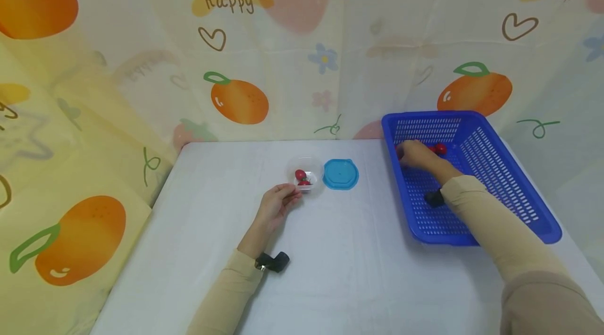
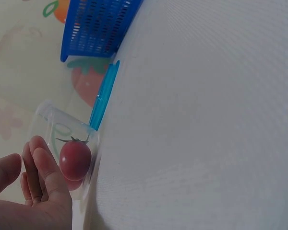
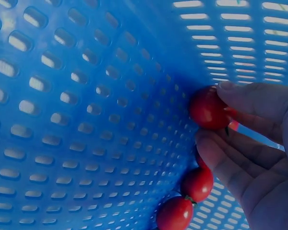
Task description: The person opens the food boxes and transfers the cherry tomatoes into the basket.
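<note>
On the white table stands a small clear plastic container [image 1: 317,170] with red cherry tomatoes [image 1: 300,174] inside. My left hand [image 1: 277,204] touches its near side with fairly straight fingers; in the left wrist view the thumb [image 2: 7,173] stands apart from them. A blue lid [image 1: 341,174] lies flat just right of the container. Inside the blue basket [image 1: 409,214], my right hand [image 1: 417,157] is at the far left corner. The right wrist view shows it pinching a cherry tomato [image 3: 209,108] between thumb and fingers. More cherry tomatoes [image 3: 175,213] lie below that hand.
The basket has slotted walls and stands on the right side of the white table [image 1: 189,219]. A curtain [image 1: 283,62] printed with oranges hangs behind the table and along its left side. Black wrist cameras [image 1: 278,261] are strapped to both forearms.
</note>
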Tool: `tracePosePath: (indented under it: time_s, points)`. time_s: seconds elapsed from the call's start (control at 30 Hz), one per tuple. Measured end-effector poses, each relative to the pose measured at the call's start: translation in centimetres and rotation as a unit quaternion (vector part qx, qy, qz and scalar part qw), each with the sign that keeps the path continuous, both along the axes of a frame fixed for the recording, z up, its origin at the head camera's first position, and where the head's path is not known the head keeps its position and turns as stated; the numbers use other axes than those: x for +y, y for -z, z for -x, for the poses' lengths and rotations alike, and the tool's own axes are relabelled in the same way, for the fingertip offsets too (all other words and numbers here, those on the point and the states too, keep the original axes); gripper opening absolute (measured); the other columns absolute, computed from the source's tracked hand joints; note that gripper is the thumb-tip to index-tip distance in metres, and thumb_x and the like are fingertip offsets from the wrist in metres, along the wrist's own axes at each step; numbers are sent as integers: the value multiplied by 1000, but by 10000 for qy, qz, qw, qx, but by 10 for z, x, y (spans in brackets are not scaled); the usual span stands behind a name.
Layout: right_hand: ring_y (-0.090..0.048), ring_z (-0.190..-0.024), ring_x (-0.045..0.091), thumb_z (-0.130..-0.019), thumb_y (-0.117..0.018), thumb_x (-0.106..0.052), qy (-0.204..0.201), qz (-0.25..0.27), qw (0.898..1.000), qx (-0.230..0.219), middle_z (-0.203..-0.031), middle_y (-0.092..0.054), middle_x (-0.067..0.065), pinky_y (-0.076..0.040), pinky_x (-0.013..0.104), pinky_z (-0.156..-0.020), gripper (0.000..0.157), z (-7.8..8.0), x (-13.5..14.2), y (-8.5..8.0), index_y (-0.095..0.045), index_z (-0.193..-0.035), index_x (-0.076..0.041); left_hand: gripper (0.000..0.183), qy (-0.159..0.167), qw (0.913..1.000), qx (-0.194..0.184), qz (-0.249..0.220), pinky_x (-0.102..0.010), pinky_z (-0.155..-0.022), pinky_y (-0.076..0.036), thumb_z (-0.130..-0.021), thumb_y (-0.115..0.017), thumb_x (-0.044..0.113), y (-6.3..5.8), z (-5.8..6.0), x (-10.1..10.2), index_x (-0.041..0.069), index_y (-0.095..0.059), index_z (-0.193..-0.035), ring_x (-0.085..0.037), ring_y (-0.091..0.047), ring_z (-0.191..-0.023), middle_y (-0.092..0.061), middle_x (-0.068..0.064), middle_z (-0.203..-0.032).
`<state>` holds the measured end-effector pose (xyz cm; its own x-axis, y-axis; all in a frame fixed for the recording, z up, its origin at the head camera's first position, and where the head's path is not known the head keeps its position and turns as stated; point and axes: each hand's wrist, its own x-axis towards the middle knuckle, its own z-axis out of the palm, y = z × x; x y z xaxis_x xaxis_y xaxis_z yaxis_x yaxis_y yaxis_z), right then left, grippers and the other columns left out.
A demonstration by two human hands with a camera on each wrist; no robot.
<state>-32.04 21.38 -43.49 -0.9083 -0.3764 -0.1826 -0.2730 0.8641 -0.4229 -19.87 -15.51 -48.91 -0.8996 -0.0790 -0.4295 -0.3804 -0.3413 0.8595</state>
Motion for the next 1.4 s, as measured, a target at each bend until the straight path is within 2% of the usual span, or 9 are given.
tracePosePath:
  time_s: [0.13,0.33,0.63,0.77,1.0,1.23,1.4]
  points:
    - [-67,-90,36,-83,-65,-3,19,-128,9999,72,-98,-69,24,-56,50,-84,24,1,-1,0,-67,-104,9,22,11,10000,-40,-1,-19,-80,-58,-97,-58,11,-1,1,0,1,-56,-116,-11,-69,-84,-68,-4,-92]
    - [-64,-101,41,-84,-65,-4,60,-171,9998,-4,-107,-67,28,-53,53,-91,31,1,0,-3,-64,-111,10,24,-7,10000,-38,-33,-20,-80,-58,-97,-58,11,-3,2,0,0,-55,-118,-11,-69,-83,-69,-6,-95]
    - [-61,-109,43,-87,-65,-7,114,-14,9998,-167,-114,-65,28,-49,56,-97,33,-3,2,-9,-63,-116,9,23,-11,10000,-83,-27,-20,-80,-58,-97,-57,10,-3,2,0,0,-55,-118,-11,-69,-83,-68,-6,-97]
    - [-61,-107,42,-88,-64,-8,51,34,10000,-7,-111,-67,27,-48,56,-98,29,0,6,-12,-66,-112,8,23,5,10000,-77,-51,-19,-80,-58,-97,-57,9,-2,1,0,0,-54,-118,-11,-69,-83,-68,-7,-98]
    - [-62,-97,39,-93,-60,-11,-44,188,9991,385,-104,-68,27,-51,54,-88,25,3,15,-33,-67,-108,8,27,61,10000,-40,-46,-20,-81,-58,-97,-57,11,-3,1,0,-2,-53,-121,-11,-68,-85,-67,-10,-103]
    - [-60,-101,40,-94,-58,-13,84,210,9985,503,-109,-66,29,-49,58,-93,30,4,16,-49,-64,-113,8,25,40,10000,-41,-76,-20,-81,-58,-97,-58,10,-2,1,0,0,-55,-119,-11,-69,-85,-67,-11,-104]
    - [-62,-103,41,-94,-60,-16,46,255,9974,668,-109,-67,27,-48,57,-95,29,4,11,-56,-66,-110,7,25,7,10000,-65,-59,-20,-81,-58,-97,-58,12,-2,0,0,0,-55,-119,-12,-69,-86,-67,-11,-104]
